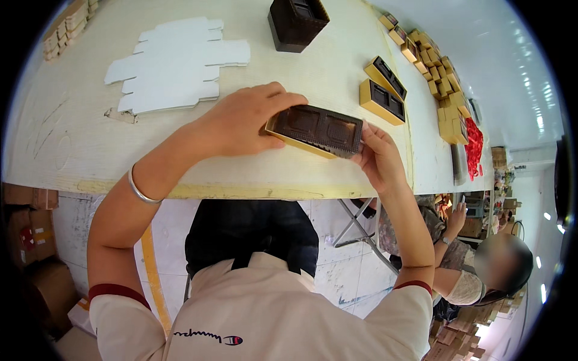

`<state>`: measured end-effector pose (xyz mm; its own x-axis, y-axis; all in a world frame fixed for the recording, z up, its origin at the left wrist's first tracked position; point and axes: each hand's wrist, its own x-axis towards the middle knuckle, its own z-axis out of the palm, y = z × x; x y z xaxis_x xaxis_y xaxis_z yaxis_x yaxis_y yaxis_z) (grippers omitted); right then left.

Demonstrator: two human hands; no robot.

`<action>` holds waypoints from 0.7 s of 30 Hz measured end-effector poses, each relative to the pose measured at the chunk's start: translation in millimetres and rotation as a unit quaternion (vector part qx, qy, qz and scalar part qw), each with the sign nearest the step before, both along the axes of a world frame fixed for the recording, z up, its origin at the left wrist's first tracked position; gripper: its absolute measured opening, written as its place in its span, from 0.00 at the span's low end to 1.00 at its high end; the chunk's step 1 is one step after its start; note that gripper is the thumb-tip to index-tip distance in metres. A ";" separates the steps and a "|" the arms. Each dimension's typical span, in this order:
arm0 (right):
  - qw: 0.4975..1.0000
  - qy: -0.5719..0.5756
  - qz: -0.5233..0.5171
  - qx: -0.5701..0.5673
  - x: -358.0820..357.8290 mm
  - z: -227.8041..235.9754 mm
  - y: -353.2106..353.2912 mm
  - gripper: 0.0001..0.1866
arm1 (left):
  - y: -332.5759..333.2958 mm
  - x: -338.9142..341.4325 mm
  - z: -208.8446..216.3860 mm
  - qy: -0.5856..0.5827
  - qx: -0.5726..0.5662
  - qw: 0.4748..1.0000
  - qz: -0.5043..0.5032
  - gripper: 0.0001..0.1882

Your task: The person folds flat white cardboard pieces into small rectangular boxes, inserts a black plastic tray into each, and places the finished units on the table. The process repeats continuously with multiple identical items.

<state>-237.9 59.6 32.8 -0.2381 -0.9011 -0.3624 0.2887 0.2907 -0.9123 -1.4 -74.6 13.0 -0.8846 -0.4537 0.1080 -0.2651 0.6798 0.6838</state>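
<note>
Between my two hands, just above the table's near part, is a small gold box with a dark brown plastic tray (316, 128) in its top. My left hand (247, 120) grips the box's left end, thumb on the near side and fingers over the far edge. At the right end, the fingers of my right hand (380, 153) close on the corner. Two more gold boxes with brown trays (383, 101) stand close together beyond my right hand. A tall stack of dark brown trays (296, 25) stands at the table's far side.
White flat die-cut cardboard blanks (171, 65) lie in a pile at left. Many gold boxes (439, 72) line the far right, near red ribbon-like material (474, 147). A co-worker (466, 259) sits at right beside a folding metal stool frame (355, 228). Cartons (36, 231) stand at lower left.
</note>
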 end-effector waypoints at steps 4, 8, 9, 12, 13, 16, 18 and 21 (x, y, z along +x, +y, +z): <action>0.870 0.446 0.019 -0.207 13.0 -0.8 -0.8 0.15 | -2.9 -0.5 -6.4 0.004 -0.019 1.000 0.017 0.36; 0.742 0.563 0.254 -0.258 4.2 21.8 9.2 0.18 | -3.7 3.5 -9.5 0.026 -0.065 0.997 0.016 0.36; 0.734 0.569 0.260 -0.266 3.1 19.8 10.9 0.17 | -2.7 3.5 -9.0 0.032 -0.084 0.996 0.014 0.37; 0.686 0.606 0.252 -0.314 0.5 8.3 10.2 0.20 | -1.1 0.6 -14.0 0.071 -0.160 0.985 0.004 0.40; 0.663 0.621 0.259 -0.330 1.1 8.4 7.4 0.20 | 0.0 -2.4 -16.2 0.092 -0.162 0.982 -0.010 0.40; 0.593 0.662 0.277 -0.365 4.3 12.5 -2.5 0.17 | 2.9 -9.9 -16.0 0.107 -0.156 0.981 -0.040 0.42; 0.547 0.693 0.290 -0.369 6.2 15.1 -7.6 0.15 | 2.3 -12.0 -7.8 0.057 -0.133 0.988 -0.050 0.42; 0.450 0.761 0.291 -0.365 4.3 8.8 -10.8 0.14 | 2.3 -17.0 3.6 0.004 -0.159 0.984 -0.078 0.37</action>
<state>-233.6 48.9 41.7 0.6430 -0.7182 0.2658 -0.7642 -0.6243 0.1618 -18.4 -72.3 16.6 -0.9392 -0.2547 0.2302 -0.1359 0.8916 0.4321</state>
